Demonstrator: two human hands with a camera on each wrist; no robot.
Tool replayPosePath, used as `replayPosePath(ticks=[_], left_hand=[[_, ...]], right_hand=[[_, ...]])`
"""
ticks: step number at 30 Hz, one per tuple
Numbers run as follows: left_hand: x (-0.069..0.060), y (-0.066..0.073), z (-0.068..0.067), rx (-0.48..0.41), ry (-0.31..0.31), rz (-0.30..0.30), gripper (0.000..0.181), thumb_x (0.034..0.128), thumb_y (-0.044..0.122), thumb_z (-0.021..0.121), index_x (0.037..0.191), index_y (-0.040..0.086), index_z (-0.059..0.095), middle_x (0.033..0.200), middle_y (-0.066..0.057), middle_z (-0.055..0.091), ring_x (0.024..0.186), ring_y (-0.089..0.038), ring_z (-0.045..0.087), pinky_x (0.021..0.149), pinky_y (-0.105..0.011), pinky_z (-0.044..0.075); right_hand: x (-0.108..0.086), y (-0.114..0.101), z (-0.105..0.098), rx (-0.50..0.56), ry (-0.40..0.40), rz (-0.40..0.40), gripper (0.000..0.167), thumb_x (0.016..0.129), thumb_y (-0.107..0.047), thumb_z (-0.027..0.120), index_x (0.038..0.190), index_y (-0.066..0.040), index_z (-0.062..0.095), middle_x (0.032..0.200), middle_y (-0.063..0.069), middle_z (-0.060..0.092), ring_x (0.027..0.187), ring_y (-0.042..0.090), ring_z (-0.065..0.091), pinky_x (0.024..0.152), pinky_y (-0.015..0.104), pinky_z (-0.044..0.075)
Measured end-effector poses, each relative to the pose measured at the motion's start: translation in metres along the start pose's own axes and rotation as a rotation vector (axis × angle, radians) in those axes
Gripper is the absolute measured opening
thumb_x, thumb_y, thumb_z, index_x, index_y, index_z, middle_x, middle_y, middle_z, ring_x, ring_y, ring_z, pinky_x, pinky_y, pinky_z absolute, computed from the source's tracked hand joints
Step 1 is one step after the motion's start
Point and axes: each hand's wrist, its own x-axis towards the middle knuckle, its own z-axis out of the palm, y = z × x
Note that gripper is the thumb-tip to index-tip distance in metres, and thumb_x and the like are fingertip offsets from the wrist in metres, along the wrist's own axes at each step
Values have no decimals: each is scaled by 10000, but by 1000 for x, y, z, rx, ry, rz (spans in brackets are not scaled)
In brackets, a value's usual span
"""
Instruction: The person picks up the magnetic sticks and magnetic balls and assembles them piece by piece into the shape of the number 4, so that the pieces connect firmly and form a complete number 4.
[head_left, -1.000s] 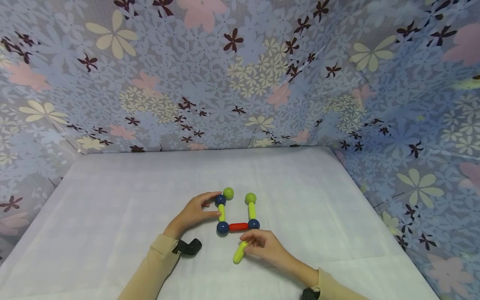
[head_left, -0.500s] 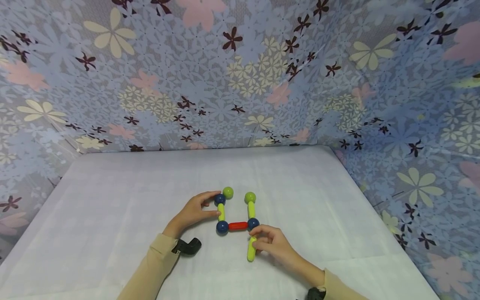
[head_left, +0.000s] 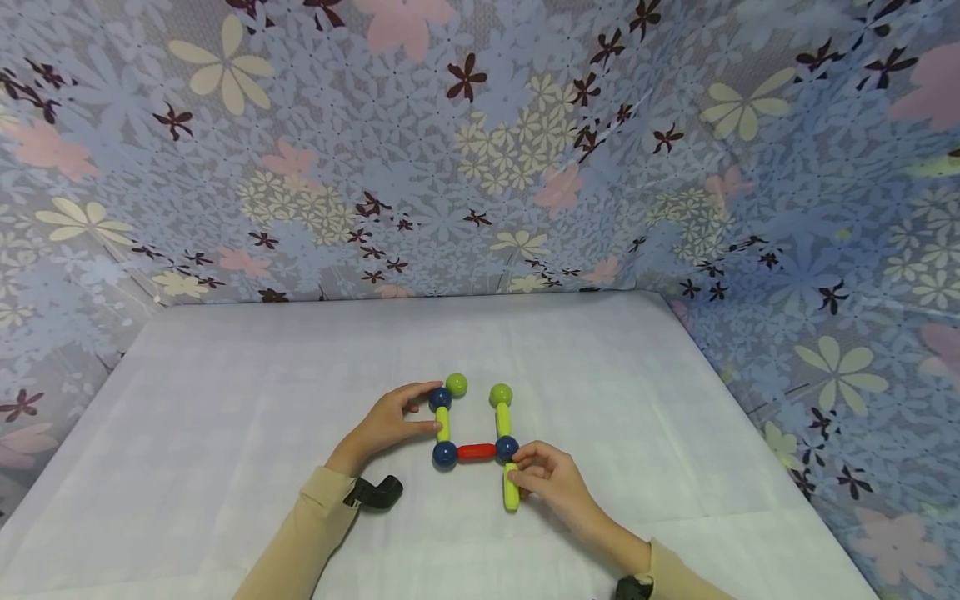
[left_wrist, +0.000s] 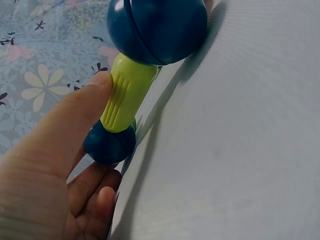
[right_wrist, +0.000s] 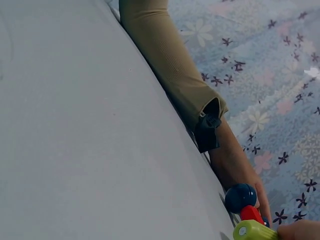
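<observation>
A frame of magnetic balls and rods lies on the white cloth. Its red rod point(head_left: 477, 452) joins a left blue ball point(head_left: 445, 454) and a right blue ball point(head_left: 507, 448). My left hand point(head_left: 390, 423) holds the left side: the thumb lies on a yellow-green rod point(left_wrist: 125, 92), the fingers by the far blue ball point(left_wrist: 111, 144). A second yellow-green rod point(head_left: 503, 420) runs up to a green ball point(head_left: 501, 395). Between thumb and fingers my right hand point(head_left: 551, 483) pinches a third yellow-green rod point(head_left: 512, 492), its far end at the right blue ball.
Another green ball point(head_left: 457, 384) sits against the far blue ball on the left. White cloth point(head_left: 300, 358) covers the table, with a flowered curtain point(head_left: 420, 167) behind and at the sides. Dark wrist cameras point(head_left: 378, 493) are strapped at both sleeves.
My right hand has carried its yellow-green rod right and forward, from below the red rod up to the right blue ball, turning it nearly straight. My left hand has stayed put.
</observation>
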Motion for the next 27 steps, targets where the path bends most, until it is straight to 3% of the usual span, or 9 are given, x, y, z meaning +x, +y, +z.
replayPosePath(ticks=[14,27], left_hand=[[0,1,-1,-8,-1,-10,645,794,268,772,1368,121,517,1386,-106,543,1210,-269,538,965,-382,468],[0,2,-1,-4,0,-24,649,789,287,776,1366,133,522,1389,-98,542,1196,-264,540,954,-370,467]], right_hand=[[3,0,-1,11,55,24,335,821,-17,685,1062,140,513,818,-18,594,642,52,595,591,197,527],[3,-1,1,-12,163,64,273,815,-28,687,1007,111,552,772,7,624,613,69,589,573,198,520]])
